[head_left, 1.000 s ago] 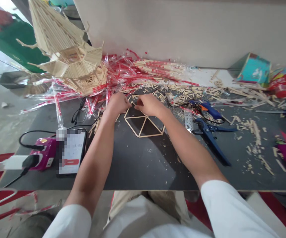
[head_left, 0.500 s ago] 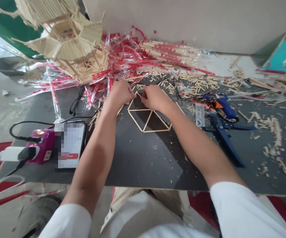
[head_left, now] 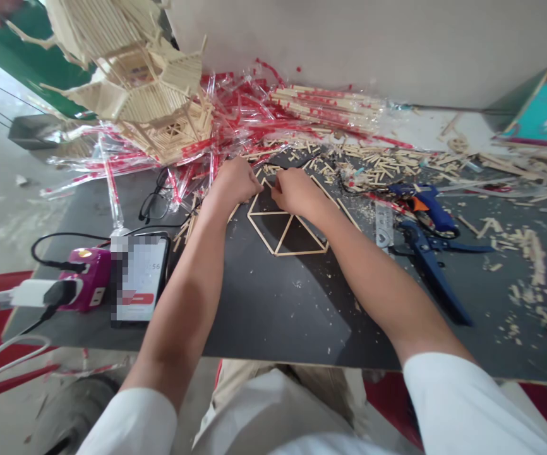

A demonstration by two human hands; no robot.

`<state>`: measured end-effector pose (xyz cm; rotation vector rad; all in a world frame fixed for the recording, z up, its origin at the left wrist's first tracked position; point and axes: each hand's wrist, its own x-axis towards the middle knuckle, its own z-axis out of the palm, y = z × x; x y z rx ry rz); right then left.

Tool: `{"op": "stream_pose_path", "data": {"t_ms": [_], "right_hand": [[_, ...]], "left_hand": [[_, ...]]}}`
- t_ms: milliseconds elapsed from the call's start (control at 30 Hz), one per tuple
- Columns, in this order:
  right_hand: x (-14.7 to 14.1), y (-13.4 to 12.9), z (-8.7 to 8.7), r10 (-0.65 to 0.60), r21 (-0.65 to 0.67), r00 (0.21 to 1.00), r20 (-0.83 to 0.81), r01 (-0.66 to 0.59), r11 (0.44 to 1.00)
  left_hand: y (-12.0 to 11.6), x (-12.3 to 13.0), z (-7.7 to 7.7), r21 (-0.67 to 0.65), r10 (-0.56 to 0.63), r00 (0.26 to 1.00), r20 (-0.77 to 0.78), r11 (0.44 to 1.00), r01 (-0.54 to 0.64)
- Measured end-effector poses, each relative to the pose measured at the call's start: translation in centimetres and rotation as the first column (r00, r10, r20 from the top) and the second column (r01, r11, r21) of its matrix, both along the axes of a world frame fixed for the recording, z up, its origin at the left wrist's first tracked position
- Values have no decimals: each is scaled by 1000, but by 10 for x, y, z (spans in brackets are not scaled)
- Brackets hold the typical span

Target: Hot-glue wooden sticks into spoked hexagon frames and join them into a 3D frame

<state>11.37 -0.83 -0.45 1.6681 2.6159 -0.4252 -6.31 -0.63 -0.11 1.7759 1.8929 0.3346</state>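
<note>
A flat frame of thin wooden sticks [head_left: 300,253] lies on the dark table, with sticks crossing inside it to form triangles. At its far left corner the fingers of my left hand [head_left: 238,181] are pinched together against a stick. Just right of that corner my right hand [head_left: 296,191] is also closed, with a short stretch of stick running into its fingertips. The two hands nearly meet, and they hide part of the frame's far side. Loose sticks [head_left: 349,215] lie beside my right forearm.
A wooden stick pagoda model [head_left: 136,95] stands back left amid red-and-clear plastic wrappers [head_left: 240,107]. Left are a phone [head_left: 148,278], a purple power adapter [head_left: 86,278] and glasses [head_left: 155,205]. Right lie a blue glue gun [head_left: 432,208], blue cutters [head_left: 432,272] and stick scraps [head_left: 391,161].
The whole view has shifted slightly right and down. Both hands stay pinched at the same corner of the stick frame, with only slight finger movement.
</note>
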Motion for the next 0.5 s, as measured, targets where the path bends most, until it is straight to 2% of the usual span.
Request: {"op": "stream_pose_path", "data": {"t_ms": [233,500], "right_hand": [[0,-1,0,-8,2,1000,5,8,1000],[-2,-2,0,-39,-2,999,4,39,999]], "left_hand": [[2,-3,-4,9,-15,1000,17,1000,15],[4,-4,-1,1,-30,1000,-7,1000,30]]}}
